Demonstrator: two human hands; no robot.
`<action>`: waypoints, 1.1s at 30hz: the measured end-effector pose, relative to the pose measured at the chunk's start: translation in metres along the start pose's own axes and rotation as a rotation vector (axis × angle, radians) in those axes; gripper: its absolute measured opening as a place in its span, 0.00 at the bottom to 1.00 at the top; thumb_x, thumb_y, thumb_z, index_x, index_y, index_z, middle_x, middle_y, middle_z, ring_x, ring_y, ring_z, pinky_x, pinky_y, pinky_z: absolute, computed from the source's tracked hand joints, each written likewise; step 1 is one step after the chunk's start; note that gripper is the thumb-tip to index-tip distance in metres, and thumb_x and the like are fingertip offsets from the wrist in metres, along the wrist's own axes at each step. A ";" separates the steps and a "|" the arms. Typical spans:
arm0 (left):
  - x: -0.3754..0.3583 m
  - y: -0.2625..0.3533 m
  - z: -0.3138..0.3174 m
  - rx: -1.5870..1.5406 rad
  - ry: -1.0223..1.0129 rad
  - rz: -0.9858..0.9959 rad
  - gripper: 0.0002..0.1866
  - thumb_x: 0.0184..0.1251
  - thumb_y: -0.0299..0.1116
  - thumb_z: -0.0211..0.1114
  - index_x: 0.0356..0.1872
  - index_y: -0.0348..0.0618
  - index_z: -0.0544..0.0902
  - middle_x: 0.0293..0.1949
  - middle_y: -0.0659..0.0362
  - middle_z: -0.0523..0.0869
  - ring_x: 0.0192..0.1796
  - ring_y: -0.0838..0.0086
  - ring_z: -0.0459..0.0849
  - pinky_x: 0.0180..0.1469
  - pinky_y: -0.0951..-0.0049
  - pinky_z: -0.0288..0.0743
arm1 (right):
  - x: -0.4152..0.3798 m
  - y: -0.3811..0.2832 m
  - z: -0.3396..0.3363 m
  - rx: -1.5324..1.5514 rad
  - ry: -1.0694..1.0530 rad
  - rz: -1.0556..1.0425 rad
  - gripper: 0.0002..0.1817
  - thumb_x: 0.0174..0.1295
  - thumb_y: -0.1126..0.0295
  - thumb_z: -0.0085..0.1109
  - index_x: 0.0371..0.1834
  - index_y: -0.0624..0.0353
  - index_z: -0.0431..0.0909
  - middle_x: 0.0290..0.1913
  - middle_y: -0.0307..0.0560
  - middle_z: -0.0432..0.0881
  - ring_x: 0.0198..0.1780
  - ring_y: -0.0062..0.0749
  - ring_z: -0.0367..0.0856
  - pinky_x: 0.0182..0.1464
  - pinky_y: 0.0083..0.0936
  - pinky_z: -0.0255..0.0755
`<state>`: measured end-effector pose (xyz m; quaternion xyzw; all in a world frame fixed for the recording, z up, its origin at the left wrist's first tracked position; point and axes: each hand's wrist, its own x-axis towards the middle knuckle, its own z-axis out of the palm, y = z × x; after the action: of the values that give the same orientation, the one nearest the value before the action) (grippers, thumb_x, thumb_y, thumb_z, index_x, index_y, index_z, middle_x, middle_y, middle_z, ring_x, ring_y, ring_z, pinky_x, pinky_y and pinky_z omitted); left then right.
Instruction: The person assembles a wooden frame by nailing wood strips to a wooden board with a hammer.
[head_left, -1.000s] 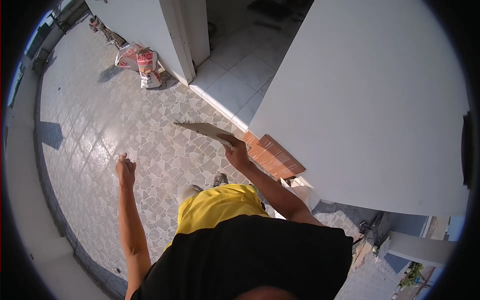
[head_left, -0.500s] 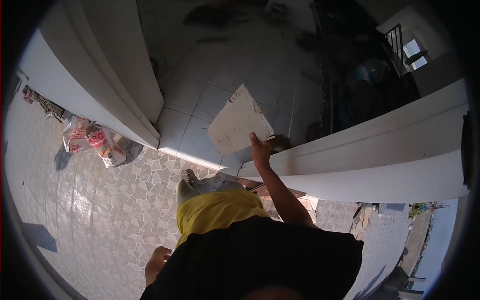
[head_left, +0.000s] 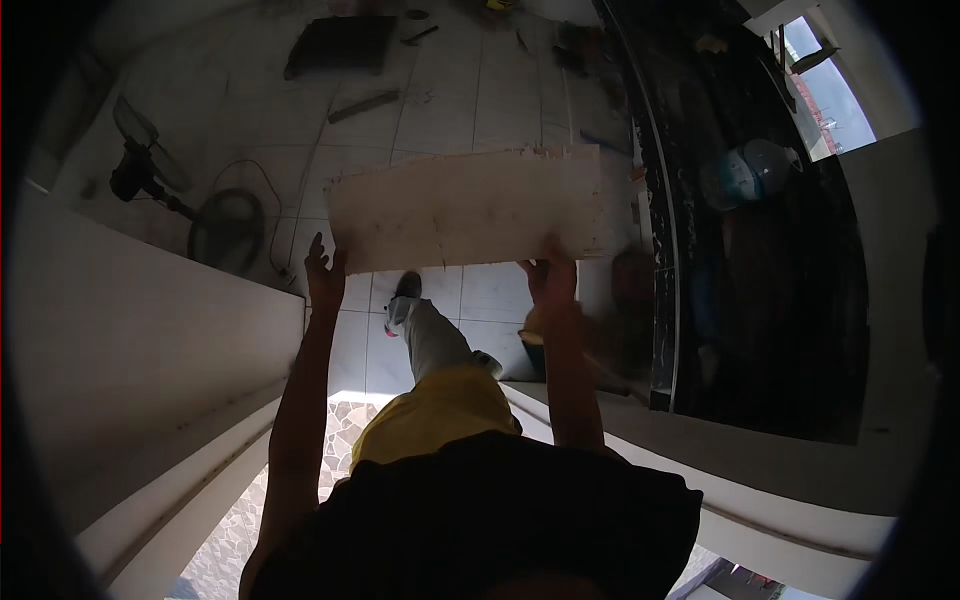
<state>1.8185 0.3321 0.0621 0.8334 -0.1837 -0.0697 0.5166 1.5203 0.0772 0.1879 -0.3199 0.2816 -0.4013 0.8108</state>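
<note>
A long, pale wooden board (head_left: 465,210) with chipped, rough edges is held out in front of me. My right hand (head_left: 552,280) grips its near edge toward the right end. At the near left corner is my left hand (head_left: 326,272), fingers apart, one pointing up beside the board's end and another right at the corner. Below the board, my shoe (head_left: 408,285) and grey trouser leg (head_left: 435,340) show on the tiled floor (head_left: 440,290).
A fan (head_left: 150,175) with a round base stands at the left. Farther in lie a dark flat panel (head_left: 345,45), a strip (head_left: 363,106) and a hammer-like tool (head_left: 420,36). On the dark counter at right is a large clear bottle (head_left: 750,175). White walls flank the doorway.
I have stepped from the paved outside through the doorway onto the tiles. The board has turned lengthwise across my view, and my left hand has risen from my side to its left corner.
</note>
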 end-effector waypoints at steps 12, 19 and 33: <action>0.274 -0.013 0.061 -0.733 -0.246 -0.879 0.31 0.82 0.56 0.49 0.71 0.40 0.73 0.65 0.52 0.80 0.63 0.64 0.80 0.67 0.62 0.72 | 0.333 0.007 0.116 -0.212 -0.122 0.406 0.23 0.69 0.65 0.60 0.65 0.58 0.71 0.60 0.46 0.78 0.63 0.41 0.80 0.64 0.48 0.80; 0.425 -0.019 0.177 -0.420 0.112 -1.065 0.32 0.83 0.54 0.45 0.70 0.34 0.73 0.64 0.48 0.81 0.61 0.61 0.82 0.64 0.60 0.75 | 0.574 0.046 0.114 -1.398 -0.590 0.497 0.18 0.68 0.57 0.63 0.43 0.64 0.86 0.35 0.48 0.90 0.43 0.27 0.88 0.47 0.26 0.79; 0.783 0.081 0.412 -0.194 0.771 -1.166 0.20 0.80 0.45 0.54 0.55 0.40 0.82 0.57 0.45 0.86 0.56 0.51 0.86 0.55 0.57 0.83 | 0.871 -0.058 0.048 -1.401 -0.390 0.648 0.18 0.64 0.60 0.64 0.44 0.67 0.87 0.37 0.48 0.90 0.38 0.28 0.89 0.42 0.29 0.82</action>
<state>2.3963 -0.3409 0.0038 0.7113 0.4961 -0.0509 0.4953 1.9795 -0.6597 0.0881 -0.7219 0.4005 0.1881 0.5321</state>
